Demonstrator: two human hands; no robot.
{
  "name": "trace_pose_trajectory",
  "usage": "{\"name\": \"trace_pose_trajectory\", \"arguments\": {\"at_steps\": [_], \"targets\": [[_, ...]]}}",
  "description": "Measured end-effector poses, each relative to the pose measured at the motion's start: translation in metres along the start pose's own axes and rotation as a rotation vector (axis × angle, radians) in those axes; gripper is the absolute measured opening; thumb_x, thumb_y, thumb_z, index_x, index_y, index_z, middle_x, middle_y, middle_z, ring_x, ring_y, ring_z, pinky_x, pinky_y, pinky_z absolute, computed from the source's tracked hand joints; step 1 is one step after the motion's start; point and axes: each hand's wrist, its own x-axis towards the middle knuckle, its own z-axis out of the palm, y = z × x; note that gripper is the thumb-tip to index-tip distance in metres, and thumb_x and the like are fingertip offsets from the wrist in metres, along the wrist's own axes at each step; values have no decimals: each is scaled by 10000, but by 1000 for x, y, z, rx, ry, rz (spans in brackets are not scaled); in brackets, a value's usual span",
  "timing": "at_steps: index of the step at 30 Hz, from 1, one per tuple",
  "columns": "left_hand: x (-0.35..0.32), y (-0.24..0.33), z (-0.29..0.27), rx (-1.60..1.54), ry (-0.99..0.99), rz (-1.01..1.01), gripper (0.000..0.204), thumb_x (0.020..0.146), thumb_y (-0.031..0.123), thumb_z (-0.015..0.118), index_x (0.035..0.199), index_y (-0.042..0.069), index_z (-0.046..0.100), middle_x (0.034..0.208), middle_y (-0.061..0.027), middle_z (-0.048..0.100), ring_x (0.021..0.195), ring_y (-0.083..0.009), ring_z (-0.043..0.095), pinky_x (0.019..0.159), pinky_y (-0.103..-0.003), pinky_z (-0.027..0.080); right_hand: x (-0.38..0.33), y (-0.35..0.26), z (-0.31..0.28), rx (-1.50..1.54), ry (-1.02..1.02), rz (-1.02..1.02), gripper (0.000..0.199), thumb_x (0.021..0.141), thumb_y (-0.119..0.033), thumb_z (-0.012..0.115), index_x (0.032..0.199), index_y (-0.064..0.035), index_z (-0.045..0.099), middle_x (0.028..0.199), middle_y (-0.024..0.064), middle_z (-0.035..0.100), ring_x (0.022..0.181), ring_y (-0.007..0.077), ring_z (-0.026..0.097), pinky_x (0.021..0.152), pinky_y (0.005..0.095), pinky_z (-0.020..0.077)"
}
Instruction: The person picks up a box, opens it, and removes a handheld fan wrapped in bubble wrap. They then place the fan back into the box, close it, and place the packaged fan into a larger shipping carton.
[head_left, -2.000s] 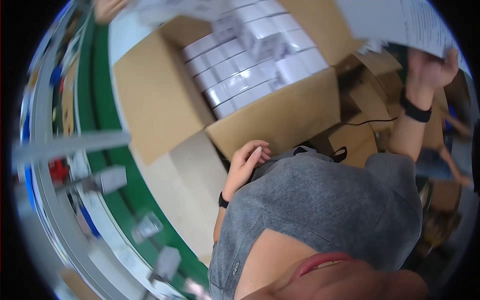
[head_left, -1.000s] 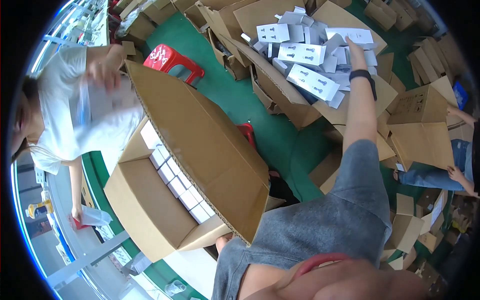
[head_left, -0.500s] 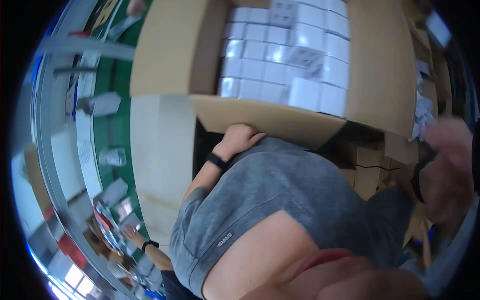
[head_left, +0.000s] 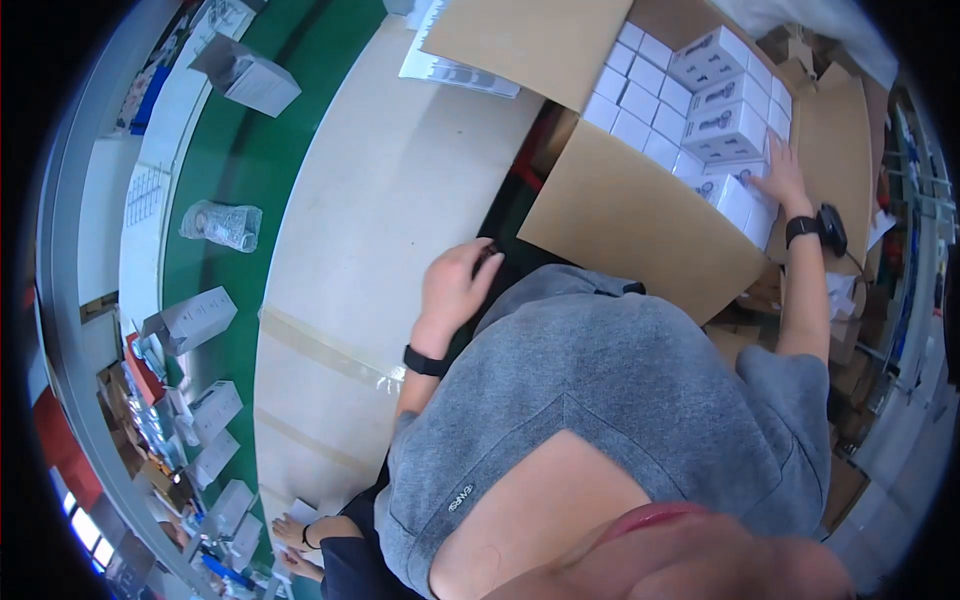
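Observation:
A large cardboard carton (head_left: pixel 640 215) stands open in front of me, packed with rows of small white boxes (head_left: pixel 632 130). Several of them sit higher than the rest, with printed sides showing. My right hand (head_left: pixel 787 180) rests at the carton's right side, fingers spread against a white printed box (head_left: pixel 737 128). At the table's edge, left of the carton, is my left hand (head_left: pixel 452 292), with curled fingers and thumb about a small dark thing I cannot make out.
A pale table (head_left: pixel 370 200) runs along my left. Beyond it, a green conveyor belt (head_left: pixel 275 60) carries open white boxes (head_left: pixel 200 318) and a clear wrapped item (head_left: pixel 222 226). Another person's hand (head_left: pixel 290 532) is at lower left. A black device with a cord (head_left: pixel 832 230) is beside my right wrist.
My view has turned, so the carton now appears farther right. My left hand has left the carton's front flap for the table edge. My right hand has come onto the white boxes.

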Motion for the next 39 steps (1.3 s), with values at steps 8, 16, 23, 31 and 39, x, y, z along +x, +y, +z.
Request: {"name": "trace_pose_trajectory", "arguments": {"at_steps": [8,16,23,31,39], "targets": [[26,3,-38,112,124,347,237,785,201,585,947,29,592,835,-135,614,770,-302,585,663,-359,467,63,-36,32,131,-5,100,1030,528,-384,782,1333,-52,231,1324,247,304,1243,356,288,992,465,287],[28,12,-29,31,199,414,287,768,227,610,977,34,578,858,-126,612,775,-301,578,669,-370,464,8,-92,-27,111,347,72,862,561,-355,765,1229,6,358,1010,216,500,953,359,492,838,409,411],[64,107,-57,190,445,761,800,613,397,709,1236,19,378,1175,-209,421,1100,-358,413,921,-444,331,-64,-161,-225,653,565,-301,745,691,-328,680,1276,-9,347,1103,197,496,1006,325,511,785,384,436],[118,96,-26,-148,537,323,932,534,295,789,1264,-29,309,1187,-202,414,1114,-332,429,954,-396,331,14,-195,-231,1021,39,-1000,628,703,-234,663,1254,-66,414,1210,170,453,1051,320,484,881,359,394],[115,57,-66,-687,-95,206,869,567,233,785,1272,1,333,1154,-125,473,1105,-212,445,941,-313,351,37,-223,-220,830,348,-1684,534,680,-198,663,1167,-51,501,1176,153,491,1002,307,516,845,373,423]]}}
